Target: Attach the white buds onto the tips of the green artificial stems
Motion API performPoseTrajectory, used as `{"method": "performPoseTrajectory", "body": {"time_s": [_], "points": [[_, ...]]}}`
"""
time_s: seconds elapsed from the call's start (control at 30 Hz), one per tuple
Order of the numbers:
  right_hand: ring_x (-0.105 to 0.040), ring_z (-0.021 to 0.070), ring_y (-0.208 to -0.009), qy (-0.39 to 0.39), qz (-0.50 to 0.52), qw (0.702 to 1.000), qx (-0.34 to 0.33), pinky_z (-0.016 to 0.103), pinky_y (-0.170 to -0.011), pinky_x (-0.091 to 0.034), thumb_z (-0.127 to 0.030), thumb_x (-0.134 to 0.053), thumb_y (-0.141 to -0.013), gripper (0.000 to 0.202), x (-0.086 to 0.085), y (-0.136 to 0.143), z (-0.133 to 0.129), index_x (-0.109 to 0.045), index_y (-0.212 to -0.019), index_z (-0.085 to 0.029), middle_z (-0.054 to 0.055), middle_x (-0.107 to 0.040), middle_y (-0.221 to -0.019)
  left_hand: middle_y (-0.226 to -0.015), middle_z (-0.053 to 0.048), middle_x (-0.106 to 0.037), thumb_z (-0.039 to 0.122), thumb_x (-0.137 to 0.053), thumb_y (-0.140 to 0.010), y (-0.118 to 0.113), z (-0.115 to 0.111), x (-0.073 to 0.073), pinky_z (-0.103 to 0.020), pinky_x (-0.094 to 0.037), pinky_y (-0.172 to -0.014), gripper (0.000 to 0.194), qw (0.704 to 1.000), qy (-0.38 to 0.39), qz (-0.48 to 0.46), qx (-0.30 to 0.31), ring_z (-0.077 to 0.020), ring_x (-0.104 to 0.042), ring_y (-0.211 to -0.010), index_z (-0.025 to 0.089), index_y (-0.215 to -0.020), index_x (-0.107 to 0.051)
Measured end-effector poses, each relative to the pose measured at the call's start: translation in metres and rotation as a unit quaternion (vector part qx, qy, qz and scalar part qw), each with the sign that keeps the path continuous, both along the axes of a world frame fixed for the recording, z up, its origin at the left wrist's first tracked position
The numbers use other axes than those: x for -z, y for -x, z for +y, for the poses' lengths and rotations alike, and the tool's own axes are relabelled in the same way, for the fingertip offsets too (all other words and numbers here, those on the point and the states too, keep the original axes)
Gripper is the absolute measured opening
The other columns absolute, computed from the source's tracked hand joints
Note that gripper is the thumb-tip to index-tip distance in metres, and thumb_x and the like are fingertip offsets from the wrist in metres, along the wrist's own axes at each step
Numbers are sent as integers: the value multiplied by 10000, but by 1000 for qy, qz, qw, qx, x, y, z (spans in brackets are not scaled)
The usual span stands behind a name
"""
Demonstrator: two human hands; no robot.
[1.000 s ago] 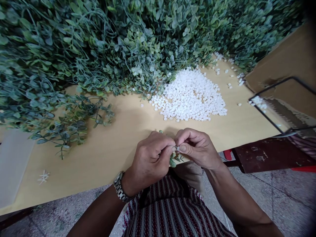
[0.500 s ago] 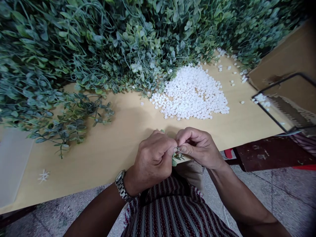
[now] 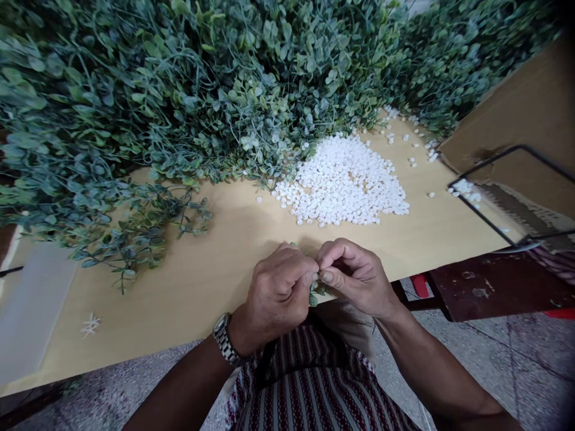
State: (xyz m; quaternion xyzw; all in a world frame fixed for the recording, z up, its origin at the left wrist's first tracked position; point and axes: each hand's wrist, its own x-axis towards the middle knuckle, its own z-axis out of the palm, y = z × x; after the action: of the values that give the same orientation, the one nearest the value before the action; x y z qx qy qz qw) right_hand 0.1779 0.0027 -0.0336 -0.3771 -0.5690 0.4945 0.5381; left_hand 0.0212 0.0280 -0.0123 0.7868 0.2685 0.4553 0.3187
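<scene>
My left hand (image 3: pixel 281 293), with a metal watch on its wrist, is closed around a small green leafy sprig (image 3: pixel 314 294) near the table's front edge. Leaves of the sprig show below and above its fingers. My right hand (image 3: pixel 357 276) meets it at the fingertips, thumb and forefinger pinched together; what they pinch is too small and hidden to name. Just beyond both hands lies a heap of small white beads (image 3: pixel 344 182) on the pale wooden table (image 3: pixel 193 287).
A thick mass of green artificial foliage (image 3: pixel 215 90) covers the back, with sprigs reaching forward at left. A small white star-shaped piece (image 3: pixel 90 325) and a translucent sheet (image 3: pixel 38 311) lie at left. At right are a cardboard box (image 3: pixel 516 108) and a black wire frame (image 3: pixel 483 214).
The view has shifted slightly, so the table and foliage appear a little lower. Both hands keep nearly the same pose, fingertips still together.
</scene>
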Motion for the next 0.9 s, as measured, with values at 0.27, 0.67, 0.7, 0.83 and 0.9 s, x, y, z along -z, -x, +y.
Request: {"method": "performPoseTrajectory", "body": {"time_s": [0.27,0.67,0.7,0.83,0.9], "points": [[-519,86,-592,-12,61,998,3,208,-521,-450,-206,-670,-771,58,-1,-3,-2,-634,-817,-203,-3,-577,-694,-662,-36,-610,33,-569,-769,0,-2,-1,-335,-478,-706,116,999,5,-32,20,-126,-534,-633,143,-774,-606],[-510,100,-596,-55,12,998,14,235,-547,-434,-187,-618,-802,71,-2,-1,-3,-585,-740,-183,-6,-546,-655,-599,-8,-553,-2,-547,-758,-3,-3,-2,-327,-483,-686,149,998,-54,-21,4,-108,-495,-576,139,-727,-583],[-517,106,-608,-67,-6,998,18,242,-558,-437,-179,-609,-806,64,-3,-2,-4,-582,-748,-185,-3,-550,-658,-622,-16,-569,5,-552,-756,0,-4,-4,-329,-483,-695,140,999,-51,-7,10,-117,-513,-599,139,-749,-591],[-558,132,-667,-155,-89,984,22,283,-609,-466,-89,-567,-808,103,-8,-11,-7,-582,-816,-191,16,-583,-693,-909,-92,-649,90,-591,-760,15,-3,-19,-377,-470,-830,249,999,-22,28,21,-196,-584,-879,145,-1002,-608],[-572,140,-688,-196,-126,972,15,293,-614,-479,-54,-550,-803,148,-8,-14,-7,-581,-848,-191,27,-595,-720,-988,-106,-637,146,-575,-795,21,4,-28,-371,-459,-856,254,998,3,56,-23,-211,-571,-960,144,-1047,-603]]}}
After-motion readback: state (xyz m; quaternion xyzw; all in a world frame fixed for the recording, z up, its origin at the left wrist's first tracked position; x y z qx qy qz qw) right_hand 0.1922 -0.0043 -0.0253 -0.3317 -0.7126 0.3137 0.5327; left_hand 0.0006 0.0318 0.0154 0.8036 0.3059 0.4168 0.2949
